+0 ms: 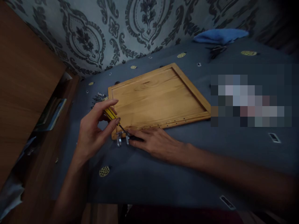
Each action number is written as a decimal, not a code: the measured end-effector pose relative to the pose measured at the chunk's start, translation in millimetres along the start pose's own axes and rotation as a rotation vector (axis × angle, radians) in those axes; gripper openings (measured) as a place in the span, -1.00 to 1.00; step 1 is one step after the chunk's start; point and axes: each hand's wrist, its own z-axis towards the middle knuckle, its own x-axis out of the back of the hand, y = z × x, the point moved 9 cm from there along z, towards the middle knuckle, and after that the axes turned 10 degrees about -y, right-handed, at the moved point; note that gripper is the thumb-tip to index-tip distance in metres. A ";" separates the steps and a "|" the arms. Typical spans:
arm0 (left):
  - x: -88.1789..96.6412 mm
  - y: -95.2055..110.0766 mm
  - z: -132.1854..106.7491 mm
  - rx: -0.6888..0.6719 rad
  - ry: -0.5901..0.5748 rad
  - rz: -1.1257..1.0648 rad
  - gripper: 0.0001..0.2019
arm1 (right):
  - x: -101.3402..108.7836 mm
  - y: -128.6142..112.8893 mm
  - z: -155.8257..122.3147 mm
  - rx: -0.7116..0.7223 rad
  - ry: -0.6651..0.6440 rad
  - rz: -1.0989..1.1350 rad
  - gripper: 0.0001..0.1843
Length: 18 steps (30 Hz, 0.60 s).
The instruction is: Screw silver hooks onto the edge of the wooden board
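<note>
Left hand [93, 129] with screwdriver [110, 114], right hand [160, 141] at hinge [127, 139], unreadable cloth labels [274, 137]

One left hand [93, 127], one right hand [158, 141], one screwdriver [110, 114], one board [151, 93], two metal bits [119, 140] at the board's edge, one pile of metal bits [99, 97] too jumbled to count, one blue cloth [220, 36], one dark thing [216, 50], at least five yellow prints [104, 171]

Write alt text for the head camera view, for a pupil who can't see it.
A left hand holds a yellow screwdriver, its tip at small metal fittings by the near-left corner of a framed wooden panel. The right hand reaches to the same spot. A blue cloth lies beyond.
</note>
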 end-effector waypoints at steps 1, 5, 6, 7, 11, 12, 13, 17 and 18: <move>0.3 0.1 0.2 0.003 -0.003 -0.005 -0.58 | 0.1 0.4 -0.1 -0.003 0.002 0.008 -0.67; 1.8 -2.2 0.3 0.007 0.021 -0.022 -0.57 | -1.4 1.6 -0.4 -0.011 -0.017 0.040 -0.66; 2.4 -2.8 -0.1 0.005 0.033 -0.020 -0.56 | -2.1 1.7 -0.4 -0.012 -0.026 0.040 -0.65; 2.7 -3.8 -0.4 0.008 0.041 -0.024 -0.56 | -3.1 1.9 -0.5 -0.013 -0.037 0.040 -0.64; 2.5 -9.8 -1.6 0.066 0.036 -0.144 -0.53 | -4.1 3.7 -1.0 -0.023 -0.034 0.068 -0.60; 2.1 -10.4 -1.7 0.077 0.023 -0.185 -0.51 | -3.5 4.0 -1.1 -0.022 -0.025 0.083 -0.60; 2.0 -10.1 -1.6 0.080 0.010 -0.218 -0.49 | -2.7 4.1 -1.0 -0.019 -0.015 0.097 -0.61; 0.8 -7.5 -0.7 0.072 -0.056 -0.240 -0.48 | -2.8 3.6 0.2 -0.012 -0.028 0.096 -0.65; 0.6 -7.6 -0.7 0.073 -0.064 -0.227 -0.49 | -3.3 3.4 0.5 -0.011 -0.036 0.085 -0.66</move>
